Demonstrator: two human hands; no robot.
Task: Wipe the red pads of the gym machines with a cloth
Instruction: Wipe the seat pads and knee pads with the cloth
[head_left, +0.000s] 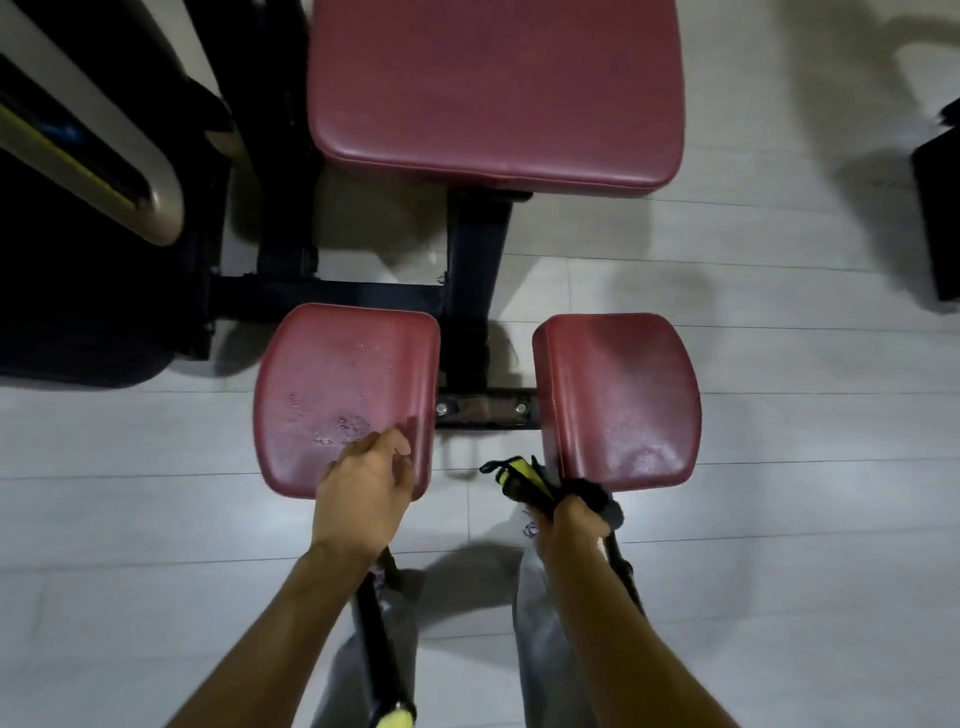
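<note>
Fingers (569, 512) of the right hand (566, 525) were curled tight round a bunched black cloth (597, 499) and a black-and-yellow strap-like item (519, 475); what that item was, couldn't tell; it stuck out toward 10 o'clock of the fist. The cloth sat at 1 o'clock of the fist, touching the near left corner of the small red vinyl pad on the right (623, 395).

Fingers (397, 449) of the left hand (363, 493) were loosely bent, nothing seen in them; the hand lay over the near right corner of the small red vinyl pad on the left (343, 374); contact itself unclear. That pad showed pale scuffs or droplets just at 11 o'clock of the hand.

A black bar with a yellow tip (376, 644) ran under the left forearm toward 6 o'clock; grey trouser legs (545, 654) showed below both arms.

Both small pads were bolted to a black steel frame (472, 249) between them; at 12 o'clock was the large red rectangular seat pad (493, 88); at 10 o'clock a beige machine arm (78, 130); pale grey tiled floor (156, 519) lay all around.
</note>
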